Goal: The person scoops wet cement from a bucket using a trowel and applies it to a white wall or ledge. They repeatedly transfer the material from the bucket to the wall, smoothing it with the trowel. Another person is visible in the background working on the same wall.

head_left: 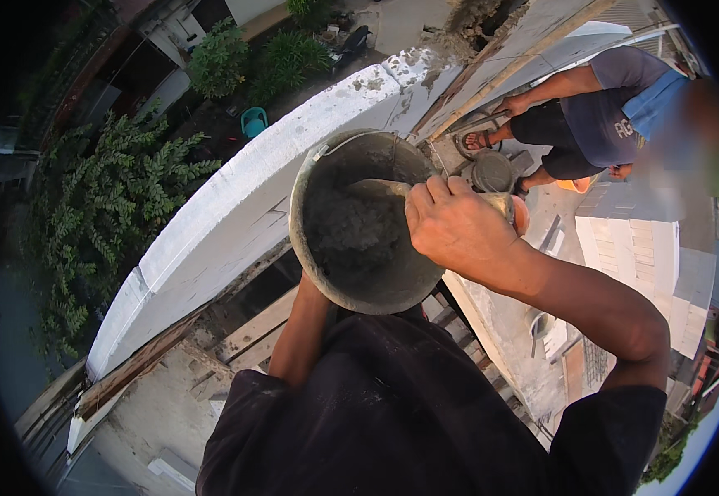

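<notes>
A mortar-stained bucket [303, 240] sits in front of my body, tilted so its inside shows, with wet grey mortar [351, 227] in the bottom. My right hand [459, 221] is closed around a trowel [378, 189], whose mortar-coated blade reaches into the bucket over the mortar. The far end of its handle sticks out past my fist. My left forearm comes up under the near left side of the bucket. Behind the bucket, my left hand and its fingers are hidden. A thin wire bail [339, 145] lies along the bucket's far rim.
A white block wall [211, 194] curves past the bucket's far left side, with a drop to plants [120, 165] beyond. Wooden planks [256, 326] lie below me, with gaps. At right, a co-worker [595, 116] bends near another bucket [492, 172] and stacked pale blocks [632, 252].
</notes>
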Tool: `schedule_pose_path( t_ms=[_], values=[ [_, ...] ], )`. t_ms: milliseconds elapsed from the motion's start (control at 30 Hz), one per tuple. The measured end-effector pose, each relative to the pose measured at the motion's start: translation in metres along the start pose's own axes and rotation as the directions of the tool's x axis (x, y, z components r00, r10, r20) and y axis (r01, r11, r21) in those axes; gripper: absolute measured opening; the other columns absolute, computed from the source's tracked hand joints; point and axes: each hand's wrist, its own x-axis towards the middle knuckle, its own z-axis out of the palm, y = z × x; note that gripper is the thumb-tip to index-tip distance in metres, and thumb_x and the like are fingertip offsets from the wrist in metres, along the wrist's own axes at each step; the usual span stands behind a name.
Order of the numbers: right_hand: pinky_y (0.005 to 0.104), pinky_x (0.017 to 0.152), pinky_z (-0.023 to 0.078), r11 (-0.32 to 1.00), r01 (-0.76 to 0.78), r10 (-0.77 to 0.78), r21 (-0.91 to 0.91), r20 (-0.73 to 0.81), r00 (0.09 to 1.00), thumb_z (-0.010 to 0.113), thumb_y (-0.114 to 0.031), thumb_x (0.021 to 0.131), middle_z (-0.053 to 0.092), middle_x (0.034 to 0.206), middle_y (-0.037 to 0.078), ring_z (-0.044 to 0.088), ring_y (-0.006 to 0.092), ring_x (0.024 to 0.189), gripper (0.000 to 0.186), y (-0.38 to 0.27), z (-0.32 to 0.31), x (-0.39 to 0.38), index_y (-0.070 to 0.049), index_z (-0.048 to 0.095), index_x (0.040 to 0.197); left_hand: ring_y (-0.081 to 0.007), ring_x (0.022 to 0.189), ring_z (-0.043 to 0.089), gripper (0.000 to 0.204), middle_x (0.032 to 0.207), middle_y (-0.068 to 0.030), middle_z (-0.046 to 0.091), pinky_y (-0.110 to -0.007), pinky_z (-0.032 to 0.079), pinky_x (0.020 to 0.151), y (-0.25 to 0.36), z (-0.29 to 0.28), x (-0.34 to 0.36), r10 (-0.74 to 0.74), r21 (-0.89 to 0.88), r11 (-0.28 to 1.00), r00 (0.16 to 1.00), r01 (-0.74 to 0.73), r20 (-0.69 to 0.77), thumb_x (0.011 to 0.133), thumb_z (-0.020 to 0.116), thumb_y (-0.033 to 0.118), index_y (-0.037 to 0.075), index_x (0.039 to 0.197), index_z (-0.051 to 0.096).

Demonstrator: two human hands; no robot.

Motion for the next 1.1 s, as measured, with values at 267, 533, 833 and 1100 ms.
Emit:
schedule_pose_path(
  t_ms=[267,533,833,1100],
  values=[
    [0.0355,0.079,0.055,0.997,0.073,-0.071,-0.017,0.064,0.995,0.072,-0.012,0.080,0.069,0.088,0.008,0.070,0.0239,0.093,0.022,0.032,-0.004,-0.005,-0.002,0.073,0.100,-0.0425,0.147,0.048,0.100,0.162,-0.0227,0.044,-0.060,0.038,0.123,0.012,-0.007,0.000,-0.112,-0.680,0.688,0.962,0.255,0.247,0.095,0.035,0.081,0.009,0.164,0.036],
    [0.0451,0.076,0.060,0.872,-0.111,0.052,0.477,0.135,0.989,0.077,-0.032,0.090,0.075,0.090,0.011,0.076,0.0301,0.087,0.029,-0.002,0.054,-0.030,-0.005,0.074,0.100,-0.0384,0.135,0.061,0.096,0.151,-0.0224,0.057,-0.056,0.046,0.118,0.004,-0.028,0.000,-0.185,-0.634,0.737,0.972,0.233,0.143,0.098,0.039,0.078,0.004,0.158,0.045],
    [0.0459,0.073,0.058,0.649,-0.214,0.231,0.730,0.079,0.970,0.076,-0.037,0.091,0.072,0.086,0.012,0.074,0.0347,0.081,0.031,-0.039,0.053,-0.048,-0.006,0.073,0.096,-0.0396,0.131,0.062,0.092,0.148,-0.0202,0.060,-0.058,0.048,0.113,0.025,-0.009,-0.004,-0.249,-0.592,0.762,0.963,0.263,0.106,0.094,0.043,0.080,0.010,0.153,0.055],
    [0.0444,0.070,0.056,0.487,-0.228,0.404,0.843,0.014,0.915,0.080,-0.031,0.088,0.074,0.088,0.012,0.073,0.0350,0.078,0.029,-0.042,0.043,-0.072,-0.004,0.075,0.097,-0.0375,0.126,0.064,0.084,0.140,-0.0171,0.065,-0.057,0.053,0.107,0.024,-0.013,-0.002,-0.161,-0.677,0.709,0.980,0.198,0.118,0.097,0.046,0.075,0.009,0.146,0.061]
  ],
)
